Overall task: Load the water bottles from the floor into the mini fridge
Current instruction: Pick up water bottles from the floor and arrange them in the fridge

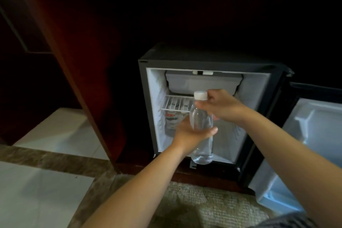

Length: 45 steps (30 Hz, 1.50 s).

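Note:
A clear water bottle [201,120] with a white cap is held upright in front of the open mini fridge [148,98]. My left hand [190,131] grips the bottle round its middle, thumb across the front. My right hand [220,105] holds the bottle at its neck, just below the cap. Inside the fridge, another water bottle [171,119] with a red-and-white label stands at the lower left, under the white wire shelf [175,102].
The fridge door [303,135] hangs open to the right, its white inner shelves facing me. A dark wooden cabinet panel [83,79] stands left of the fridge. Pale floor tiles [42,196] lie at left and a beige rug [203,203] lies below the fridge.

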### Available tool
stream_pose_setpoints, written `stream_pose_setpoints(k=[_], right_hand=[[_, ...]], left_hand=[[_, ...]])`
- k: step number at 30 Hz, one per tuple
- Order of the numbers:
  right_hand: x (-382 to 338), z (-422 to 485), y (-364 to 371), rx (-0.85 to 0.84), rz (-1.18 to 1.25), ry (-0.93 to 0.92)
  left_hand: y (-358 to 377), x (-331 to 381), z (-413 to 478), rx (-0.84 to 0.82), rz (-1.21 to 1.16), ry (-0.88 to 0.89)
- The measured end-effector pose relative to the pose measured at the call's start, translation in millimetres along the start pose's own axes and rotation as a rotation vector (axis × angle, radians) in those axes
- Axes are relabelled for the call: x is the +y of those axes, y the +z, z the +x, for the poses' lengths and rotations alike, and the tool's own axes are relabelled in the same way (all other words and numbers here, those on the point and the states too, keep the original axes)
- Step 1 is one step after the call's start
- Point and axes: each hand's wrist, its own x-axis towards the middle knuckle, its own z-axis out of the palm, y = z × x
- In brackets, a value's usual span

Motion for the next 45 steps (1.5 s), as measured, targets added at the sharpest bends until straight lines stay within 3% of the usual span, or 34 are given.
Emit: stream_pose_setpoints(k=[10, 15, 21, 30, 35, 40, 45], right_hand=[[58, 47, 32, 0.081, 0.01, 0.106], [81, 59, 50, 0.083, 0.005, 0.145], [107, 77, 79, 0.036, 0.026, 0.207], [143, 105, 112, -0.024, -0.25, 0.112], [160, 120, 124, 0.053, -0.24, 0.17], [172, 130, 129, 0.203, -0.105, 0.269], [184, 124, 133, 0.097, 0.047, 0.259]], left_hand=[[9, -35, 52, -0.135, 0.177, -0.046], [2, -48, 76, -0.279, 0.362, -0.105], [1, -79, 99, -0.386, 0.401, -0.172], [13, -129, 134, -0.397, 0.558, -0.312], [21, -145, 146, -0.345, 0.354, -0.349], [22, -145, 157, -0.328, 0.013, -0.548], [15, -153, 160, -0.28, -0.35, -0.689]])
